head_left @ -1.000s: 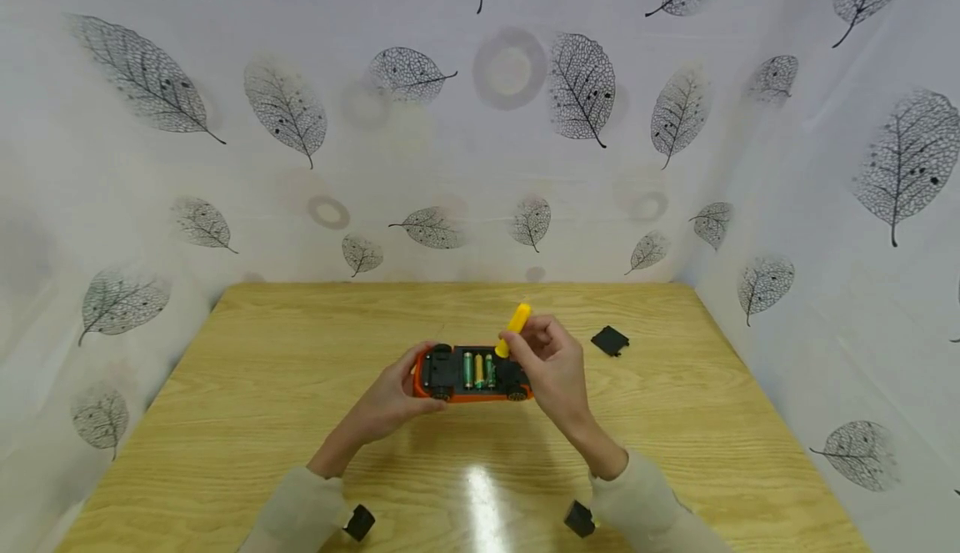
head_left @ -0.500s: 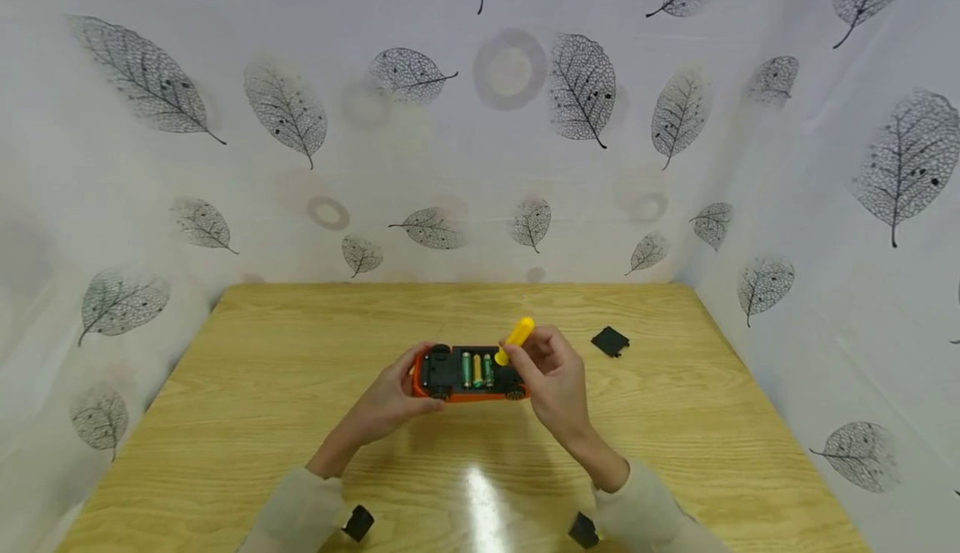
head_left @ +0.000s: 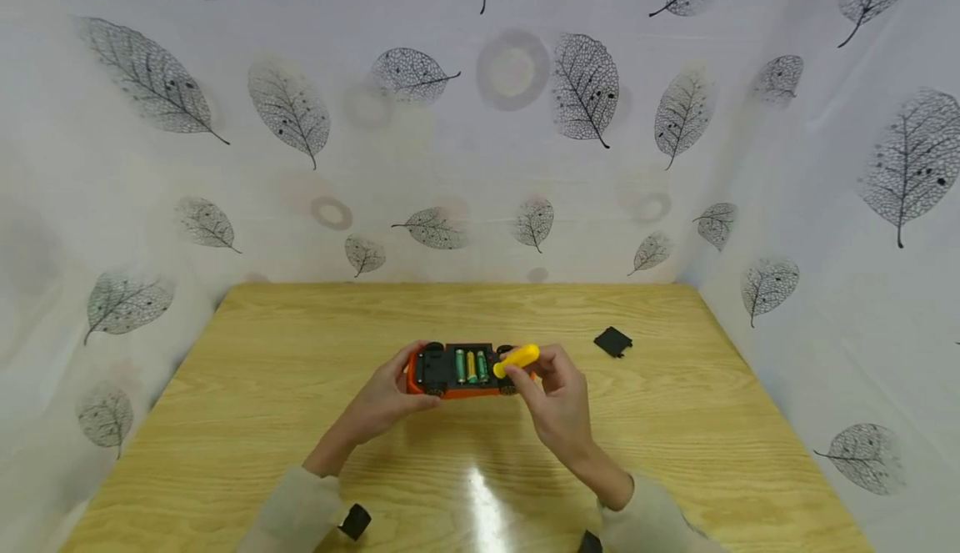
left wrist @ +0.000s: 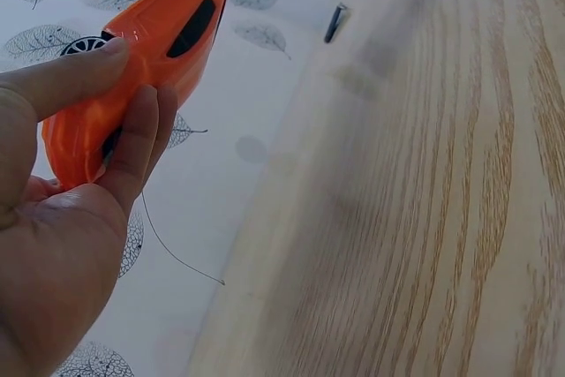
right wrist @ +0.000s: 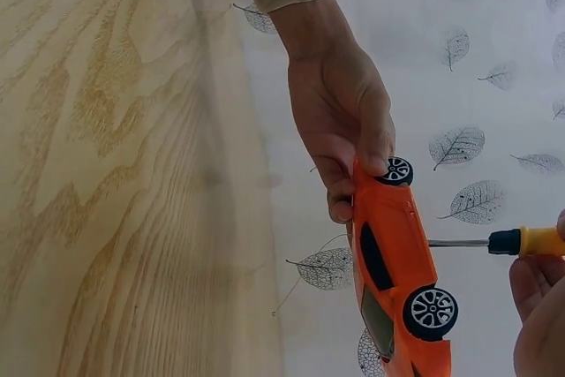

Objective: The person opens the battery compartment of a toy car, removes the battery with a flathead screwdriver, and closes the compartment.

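Lying apart — black panel (head_left: 612,342), screwdriver (head_left: 519,359) overlapping car (head_left: 432,369)

I see batteries (head_left: 472,366) in the toy car (head_left: 435,367), the screwdriver (head_left: 519,359) over its right half, a panel (head_left: 613,342) farther right.

Glossy plastic car (right wrist: 400,249), metal screwdriver shaft (right wrist: 459,243)

pale leaf-printed sheeting (head_left: 450,153) is hanging behind and along both sides of a wood-grain counter (head_left: 675,419), forming a screened-off work nook; whether a home or a studio is surrounding it is remaining unclear.
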The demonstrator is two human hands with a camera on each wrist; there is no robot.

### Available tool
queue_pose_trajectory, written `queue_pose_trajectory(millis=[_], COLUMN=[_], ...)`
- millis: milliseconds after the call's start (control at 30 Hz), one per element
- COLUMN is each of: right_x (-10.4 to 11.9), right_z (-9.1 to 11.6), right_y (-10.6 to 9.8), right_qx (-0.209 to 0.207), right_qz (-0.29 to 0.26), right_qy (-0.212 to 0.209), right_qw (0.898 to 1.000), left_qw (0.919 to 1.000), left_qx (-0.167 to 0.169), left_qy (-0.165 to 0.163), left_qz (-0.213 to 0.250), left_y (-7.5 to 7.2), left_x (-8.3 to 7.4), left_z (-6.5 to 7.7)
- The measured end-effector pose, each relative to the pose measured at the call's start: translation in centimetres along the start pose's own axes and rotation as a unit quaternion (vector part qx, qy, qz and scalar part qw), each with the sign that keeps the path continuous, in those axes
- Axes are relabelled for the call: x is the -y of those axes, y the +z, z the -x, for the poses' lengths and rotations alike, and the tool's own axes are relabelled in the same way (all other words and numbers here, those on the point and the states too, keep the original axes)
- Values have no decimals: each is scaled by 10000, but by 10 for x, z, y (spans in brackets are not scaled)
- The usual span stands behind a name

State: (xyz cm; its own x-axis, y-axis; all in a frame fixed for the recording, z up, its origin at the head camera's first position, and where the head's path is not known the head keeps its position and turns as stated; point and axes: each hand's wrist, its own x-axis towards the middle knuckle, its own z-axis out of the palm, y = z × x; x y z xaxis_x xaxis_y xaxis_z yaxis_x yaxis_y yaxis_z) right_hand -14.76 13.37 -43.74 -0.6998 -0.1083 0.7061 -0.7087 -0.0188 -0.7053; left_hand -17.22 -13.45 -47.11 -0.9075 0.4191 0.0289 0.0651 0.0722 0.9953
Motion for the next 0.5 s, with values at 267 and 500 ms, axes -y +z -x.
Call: queue_pose_trajectory(millis=[267,500], right_x=[2,4], right_z=[5,10], right_y=[-1,-3], right_qx=[116,211], right_qz=[-24,-186], right_qy=[-161,-490], right_qw=[9998,9984], left_qw=[9998,9999], left_qx=[80,55], left_qy=[-20,-55], left_qz=[189,143], left_y=[-2,-2], left_x=[0,-1], left_z=[-1,-2])
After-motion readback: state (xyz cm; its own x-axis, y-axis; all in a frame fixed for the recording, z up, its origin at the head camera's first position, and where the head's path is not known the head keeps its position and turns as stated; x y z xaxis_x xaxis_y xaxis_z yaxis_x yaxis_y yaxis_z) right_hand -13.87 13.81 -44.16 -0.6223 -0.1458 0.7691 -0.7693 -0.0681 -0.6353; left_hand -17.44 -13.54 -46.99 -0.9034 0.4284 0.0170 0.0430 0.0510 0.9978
